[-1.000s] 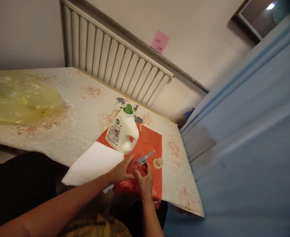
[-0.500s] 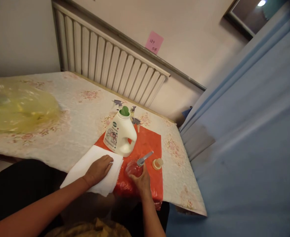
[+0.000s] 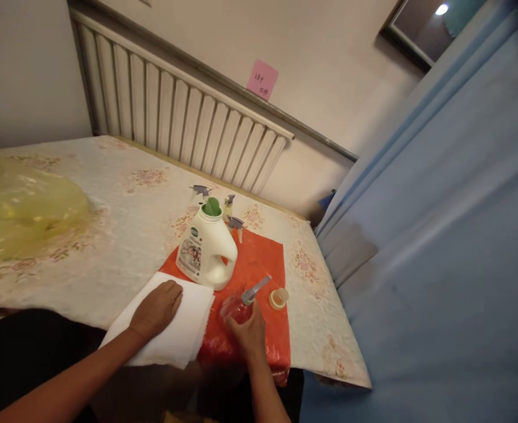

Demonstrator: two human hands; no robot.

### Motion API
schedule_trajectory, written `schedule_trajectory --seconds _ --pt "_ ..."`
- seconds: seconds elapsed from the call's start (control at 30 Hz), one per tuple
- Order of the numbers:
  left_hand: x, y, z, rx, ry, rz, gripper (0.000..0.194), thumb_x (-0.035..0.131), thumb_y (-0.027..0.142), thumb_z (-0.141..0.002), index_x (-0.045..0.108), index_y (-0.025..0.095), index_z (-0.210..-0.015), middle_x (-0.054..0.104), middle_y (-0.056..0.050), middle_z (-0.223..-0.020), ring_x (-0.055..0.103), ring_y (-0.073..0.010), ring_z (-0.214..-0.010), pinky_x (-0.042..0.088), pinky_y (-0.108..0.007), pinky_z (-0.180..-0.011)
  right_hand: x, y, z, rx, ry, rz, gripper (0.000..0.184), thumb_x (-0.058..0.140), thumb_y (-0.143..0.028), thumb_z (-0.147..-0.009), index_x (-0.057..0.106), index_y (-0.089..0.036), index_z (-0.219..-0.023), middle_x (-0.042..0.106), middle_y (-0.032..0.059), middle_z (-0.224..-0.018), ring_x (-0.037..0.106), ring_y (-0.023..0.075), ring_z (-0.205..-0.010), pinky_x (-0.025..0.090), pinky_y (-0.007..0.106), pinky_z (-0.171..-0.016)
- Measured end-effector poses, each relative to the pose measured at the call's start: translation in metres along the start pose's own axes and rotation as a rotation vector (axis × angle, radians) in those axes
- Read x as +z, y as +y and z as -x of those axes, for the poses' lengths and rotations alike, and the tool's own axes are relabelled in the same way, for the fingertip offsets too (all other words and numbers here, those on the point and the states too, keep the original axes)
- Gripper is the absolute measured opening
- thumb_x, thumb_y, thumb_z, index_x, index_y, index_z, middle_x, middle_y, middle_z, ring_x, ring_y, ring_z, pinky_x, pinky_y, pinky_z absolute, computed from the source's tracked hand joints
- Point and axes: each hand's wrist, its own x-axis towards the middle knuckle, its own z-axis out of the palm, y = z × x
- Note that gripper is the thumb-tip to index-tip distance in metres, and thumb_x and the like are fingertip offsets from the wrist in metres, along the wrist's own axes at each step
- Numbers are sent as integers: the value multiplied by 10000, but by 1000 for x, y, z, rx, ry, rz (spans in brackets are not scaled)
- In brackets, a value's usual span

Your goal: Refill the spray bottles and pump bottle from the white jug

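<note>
My left hand rests on a folded white cloth with a ragged edge. Its fingers are curled and pressed together against the cloth, their tips hidden. In my right hand is a small clear plastic bottle, tilted, with a grey, stick-like piece pointing up and right from its neck. The bottle is low over a red plastic sheet. Just behind it stands a large cream detergent jug with green inside its open mouth. A cream cap lies right of the bottle.
Several grey spray trigger heads lie behind the jug. A yellow plastic bag sits at the left on the flowered tablecloth. A radiator runs along the wall. A blue curtain hangs at the right.
The view has shifted slightly, so the scene sits lower and further left. My left hand has slid a little left on the cloth. My right hand still holds the bottle.
</note>
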Motion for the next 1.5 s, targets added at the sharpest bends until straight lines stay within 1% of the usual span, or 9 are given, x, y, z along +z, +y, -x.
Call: schedule_trajectory --seconds 0.2,0.4,0.5,0.67,0.87,1.03,1.23,1.37,1.5 --pt "0 -2 0 -9 22 41 278 393 289 -989 605 217 -825 641 -73 -872 605 -251 -871 489 -399 -838 -8 -1 -7 107 8 8 586 794 -277 -545 669 -164 -1106 761 124 -1010 723 351 -935 572 444 -843" --pt "3 -4 1 -17 13 41 293 385 298 -993 616 212 -835 644 -84 -882 615 -267 -881 492 -420 -845 -32 -2 -18 94 -6 -22 512 794 -285 -556 688 -188 -1047 768 72 -922 729 309 -839 575 373 -740" --pt "4 -4 1 -20 12 34 288 389 292 -992 623 210 -844 649 -88 -902 617 -272 -900 491 -427 -852 -45 -1 -33 88 69 -14 506 797 -304 -550 691 -189 -1032 760 55 -895 716 285 -807 559 349 -709" --pt "5 -5 2 -14 26 21 274 393 302 -990 624 221 -867 658 -81 -913 623 -268 -913 492 -427 -866 -62 7 -77 123 102 -48 513 784 -361 -568 692 -192 -1045 756 39 -877 696 243 -754 539 323 -695" --pt "12 -9 5 -5 71 -6 270 403 322 -992 646 210 -957 670 -88 -957 638 -269 -931 500 -431 -883 -73 23 -154 143 188 70 570 763 -400 -580 685 -178 -1099 765 73 -989 711 271 -903 530 345 -816" --pt "19 -15 10 22 105 -48 279 431 343 -990 669 198 -994 688 -96 -998 653 -266 -940 511 -425 -888 -67 40 -214 202 226 128 609 771 -440 -573 680 -155 -1104 758 111 -1040 714 272 -941 520 322 -838" --pt "29 -23 19 29 137 -64 328 453 396 -984 680 184 -1088 698 -112 -1090 652 -269 -1025 501 -425 -966 -49 61 -274 266 258 207 677 758 -468 -619 643 -116 -1185 738 165 -1116 700 306 -1029 512 341 -878" --pt "41 -31 29 -8 87 -86 341 469 433 -977 685 209 -1115 700 -105 -1134 648 -273 -1051 498 -441 -987 -35 71 -304 305 260 251 642 761 -450 -638 643 -129 -1181 750 161 -1063 714 309 -986 521 332 -817" --pt "50 -36 36 -31 45 -103 334 486 442 -969 689 228 -1125 697 -96 -1162 649 -268 -1065 503 -444 -1000 -21 80 -322 327 261 279 589 765 -461 -658 658 -146 -1144 755 157 -1023 719 307 -966 515 313 -759"
